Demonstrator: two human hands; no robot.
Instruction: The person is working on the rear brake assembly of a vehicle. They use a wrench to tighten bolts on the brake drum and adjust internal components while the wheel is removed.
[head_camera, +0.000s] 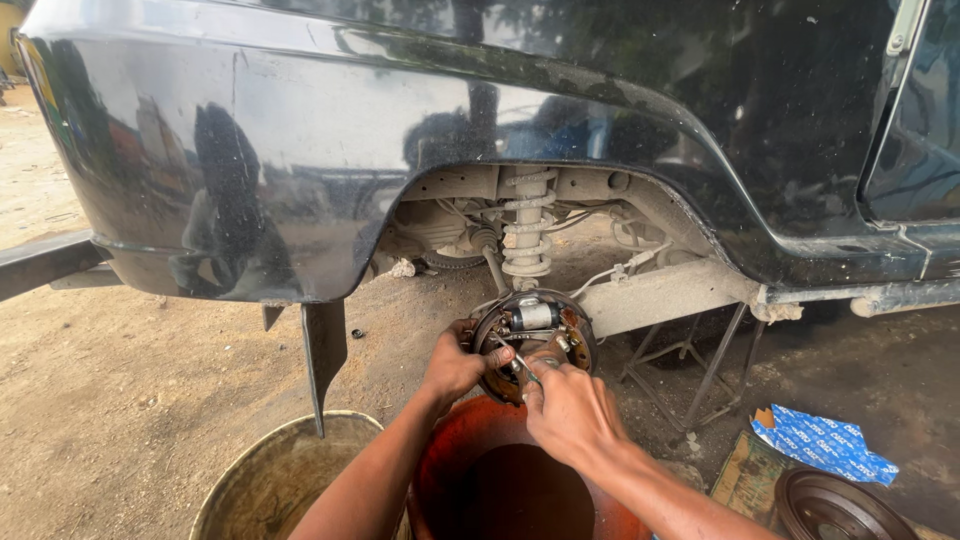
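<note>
While we crouch at the rear wheel arch, head view: brake assembly (533, 340) sits exposed under the dark car body (400, 130), below the coil spring (527, 225). Left hand (458, 365) grips its left rim, fingers curled. Right hand (570, 408) fingers pinch a thin metal tool (520, 362) vs. the hub. Rusty drum (500, 470) below; bucket (275, 480) at left.

Brake assembly (533, 343) sits in the wheel arch under the car body (400, 120), coil spring (527, 222) right above it; both hands on its face, left hand (455, 365) left of right hand (570, 410); tub (520, 480) below them; basin (275, 480) left of tub; jack stand (700, 370) right of assembly; brake drum (830, 505) far right.
</note>
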